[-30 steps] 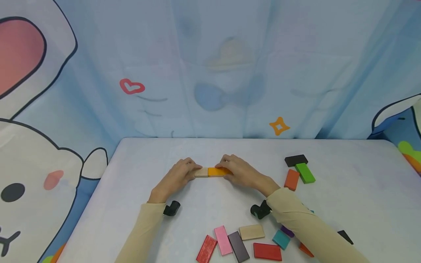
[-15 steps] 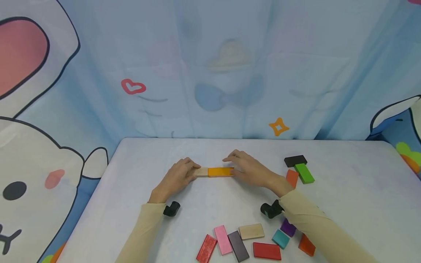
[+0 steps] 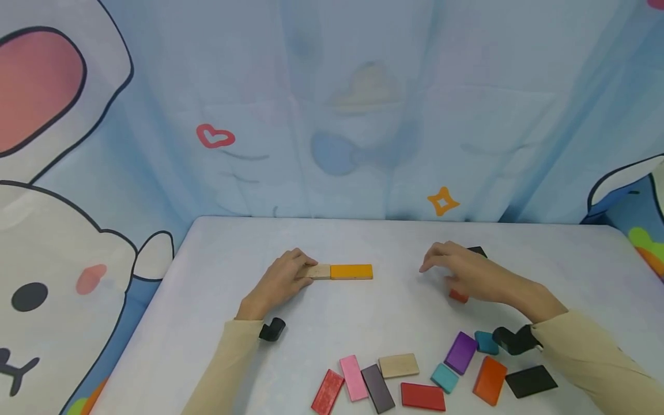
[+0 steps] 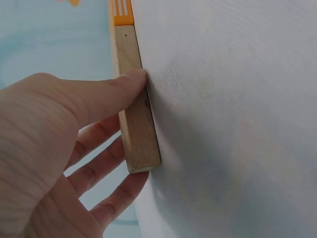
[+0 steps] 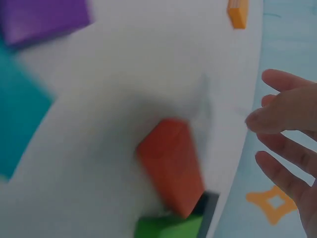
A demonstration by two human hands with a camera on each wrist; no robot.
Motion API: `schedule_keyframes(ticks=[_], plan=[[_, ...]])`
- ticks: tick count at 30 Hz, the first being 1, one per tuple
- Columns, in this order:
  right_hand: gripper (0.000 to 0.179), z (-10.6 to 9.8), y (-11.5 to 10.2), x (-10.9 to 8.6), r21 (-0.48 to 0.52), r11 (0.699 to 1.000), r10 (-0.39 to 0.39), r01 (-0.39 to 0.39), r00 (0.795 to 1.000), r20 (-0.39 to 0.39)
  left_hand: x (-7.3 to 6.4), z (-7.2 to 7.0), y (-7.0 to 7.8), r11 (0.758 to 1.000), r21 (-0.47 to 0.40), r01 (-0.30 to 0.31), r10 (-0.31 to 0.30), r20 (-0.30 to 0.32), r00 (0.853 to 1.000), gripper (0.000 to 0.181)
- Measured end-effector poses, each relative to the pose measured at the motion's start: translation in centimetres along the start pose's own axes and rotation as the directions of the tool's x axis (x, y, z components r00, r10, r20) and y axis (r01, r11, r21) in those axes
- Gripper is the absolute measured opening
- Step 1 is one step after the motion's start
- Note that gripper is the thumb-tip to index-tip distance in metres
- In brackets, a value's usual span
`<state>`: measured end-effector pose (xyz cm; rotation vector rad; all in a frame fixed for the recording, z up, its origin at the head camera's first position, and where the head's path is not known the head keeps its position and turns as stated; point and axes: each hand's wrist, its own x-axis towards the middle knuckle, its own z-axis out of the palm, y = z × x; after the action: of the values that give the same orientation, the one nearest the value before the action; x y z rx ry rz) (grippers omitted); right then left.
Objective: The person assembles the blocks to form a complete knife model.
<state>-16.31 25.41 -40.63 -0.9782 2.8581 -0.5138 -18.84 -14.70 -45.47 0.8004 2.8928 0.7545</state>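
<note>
Between thumb and fingers, my left hand pinches a plain wooden block lying on the table. End to end with it lies a yellow-orange block, with no hand on it. My right hand hovers over the table farther right, fingers loosely bent and holding nothing. Beneath and beside it are an orange-red block, a green block and a black block; in the head view the hand hides the green one and covers most of the other two.
Several more blocks lie toward the front: red, pink, grey, plain wood, purple, teal, orange and black. A blue printed curtain hangs behind the table's back edge.
My right hand has let go of the yellow-orange block and moved right, over the orange-red and green blocks. The left hand has kept its hold on the wooden block.
</note>
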Motion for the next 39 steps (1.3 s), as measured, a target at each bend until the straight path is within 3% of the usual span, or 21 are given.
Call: schedule_keyframes(ticks=[5,11,15,19,26,33,39], plan=[[0.044,0.8,1.8,-2.5,-0.02,1.0,-0.009,0.009,1.0,0.026,0.0,0.0,0.0,1.0,0.007,-0.01,0.01,0.0,1.0,0.032],[0.047,2.1,3.3,-4.5,-0.09,0.988,-0.131,0.122,0.986,-0.104,0.0,-0.1,-0.2,1.0,-0.001,-0.031,0.031,0.003,1.0,0.032],[0.05,2.5,3.6,-4.9,-0.122,0.98,-0.174,0.156,0.972,-0.156,0.0,-0.1,-0.3,0.999,0.003,-0.049,0.049,-0.009,0.999,0.032],[0.05,2.6,3.7,-4.9,-0.12,0.983,-0.16,0.141,0.973,-0.165,-0.1,0.0,-0.4,0.998,0.004,-0.063,0.063,-0.019,0.998,0.032],[0.045,2.5,3.4,-5.0,-0.074,0.997,-0.041,0.034,0.993,-0.106,0.1,0.0,-0.5,0.999,-0.011,-0.052,0.052,-0.006,0.999,0.033],[0.049,2.6,3.6,-4.8,-0.066,0.995,-0.079,0.073,0.992,-0.098,0.2,-0.1,-0.4,0.999,-0.025,-0.035,0.035,0.011,0.999,0.033],[0.045,2.4,3.5,-4.4,-0.053,0.998,-0.043,0.04,0.998,-0.047,0.3,-0.3,-0.4,0.999,-0.028,-0.035,0.036,0.013,0.999,0.033]])
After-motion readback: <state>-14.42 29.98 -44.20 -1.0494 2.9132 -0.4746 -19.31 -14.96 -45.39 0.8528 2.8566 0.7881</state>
